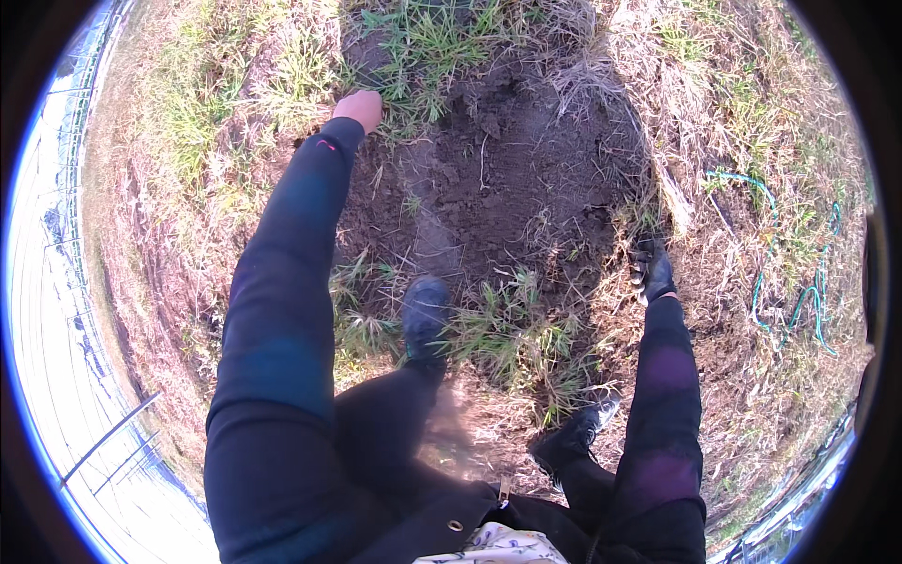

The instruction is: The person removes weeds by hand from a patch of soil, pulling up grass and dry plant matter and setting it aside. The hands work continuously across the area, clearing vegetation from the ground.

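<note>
My bare left hand (359,110) is at the upper left, its fingers curled at the edge of a green grass clump (430,49); whether it grips any blades cannot be told. On the right, my right hand (651,271) wears a dark glove and reaches down to a tuft of grass and roots (641,215). Its fingertips are partly lost in shadow, so what it holds is unclear. Between the hands lies a patch of bare dark soil (521,169) with loose straws on it.
One shoe (425,310) stands at the soil's near edge, the other shoe (581,430) farther right. Grass tufts (521,338) grow between them. A green cord (775,211) lies loosely over dry grass at the right. Thin poles (109,440) show at the far left.
</note>
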A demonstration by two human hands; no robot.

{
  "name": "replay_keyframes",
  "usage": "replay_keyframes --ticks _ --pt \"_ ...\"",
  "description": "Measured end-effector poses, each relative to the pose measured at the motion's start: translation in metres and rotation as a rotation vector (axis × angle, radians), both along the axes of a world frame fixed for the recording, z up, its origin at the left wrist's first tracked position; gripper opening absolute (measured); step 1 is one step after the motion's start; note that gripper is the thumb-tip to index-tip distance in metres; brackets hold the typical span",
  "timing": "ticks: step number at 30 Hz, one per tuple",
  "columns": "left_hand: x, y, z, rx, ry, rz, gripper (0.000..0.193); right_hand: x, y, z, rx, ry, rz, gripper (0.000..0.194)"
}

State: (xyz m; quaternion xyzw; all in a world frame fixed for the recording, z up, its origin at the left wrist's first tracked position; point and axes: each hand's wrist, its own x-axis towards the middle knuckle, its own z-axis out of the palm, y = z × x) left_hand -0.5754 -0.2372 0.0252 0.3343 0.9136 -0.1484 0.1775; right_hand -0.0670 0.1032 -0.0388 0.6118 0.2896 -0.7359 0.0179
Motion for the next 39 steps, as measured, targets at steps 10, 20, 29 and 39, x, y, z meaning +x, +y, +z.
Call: replay_keyframes --ticks 10,20,29,39 --pt "0.194 -0.110 0.034 -0.124 -0.491 -0.017 0.036 0.001 0.002 -0.001 -0.036 0.025 -0.014 0.037" --pt "0.101 -0.023 0.005 0.465 0.028 -0.166 0.029 0.010 0.008 -0.018 -0.024 -0.041 0.053 0.041" --pt "0.040 0.040 -0.041 0.352 0.126 0.277 0.030 0.005 0.006 -0.007 -0.049 -0.045 0.027 0.039" --pt "0.053 0.030 -0.027 0.264 0.041 0.057 0.034 0.007 0.005 -0.013 -0.049 0.030 -0.041 0.035"
